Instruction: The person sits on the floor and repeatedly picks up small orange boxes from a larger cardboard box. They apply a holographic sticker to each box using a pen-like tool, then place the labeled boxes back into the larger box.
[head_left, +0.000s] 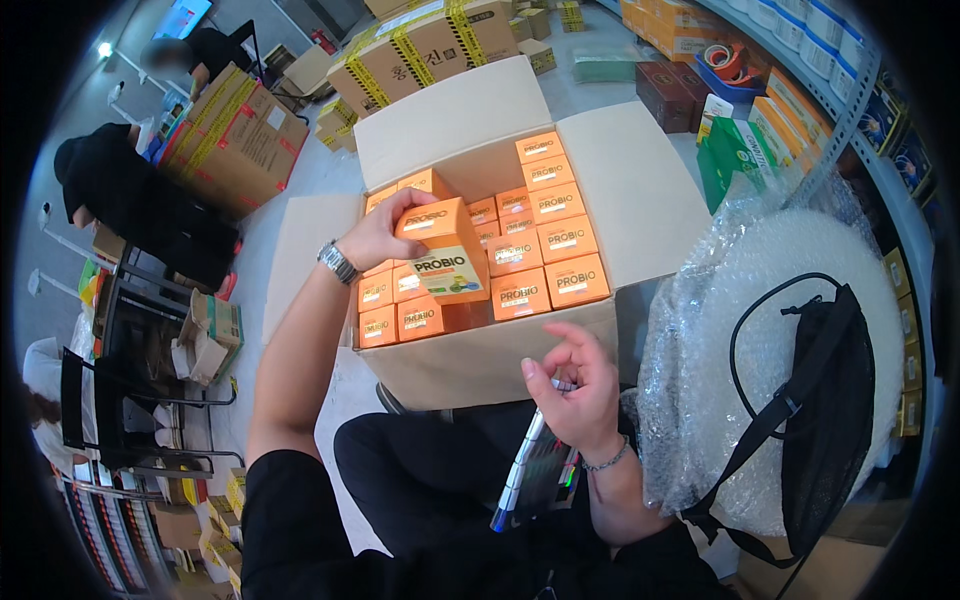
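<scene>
My left hand (386, 236), with a metal watch on the wrist, grips an orange PROBIO carton (446, 255) by its upper left side. The carton is tilted above an open cardboard box (480, 360) whose flaps are spread outward. Rows of similar orange cartons (570, 236) fill the box, some lower in the middle. My right hand (577, 394), wearing a bracelet, hovers before the box's near wall, thumb and forefinger apart. Beneath it, a shiny strip of labels (517, 472) slants over my lap; whether the curled fingers hold it is hidden.
Bubble wrap (690, 360) and a black strapped bag (832, 390) lie at right, beside metal shelving (840, 142). A large taped box (420, 56) stands beyond. Co-workers (135, 195) are at left, near a black chair (150, 412) and another taped box (240, 142).
</scene>
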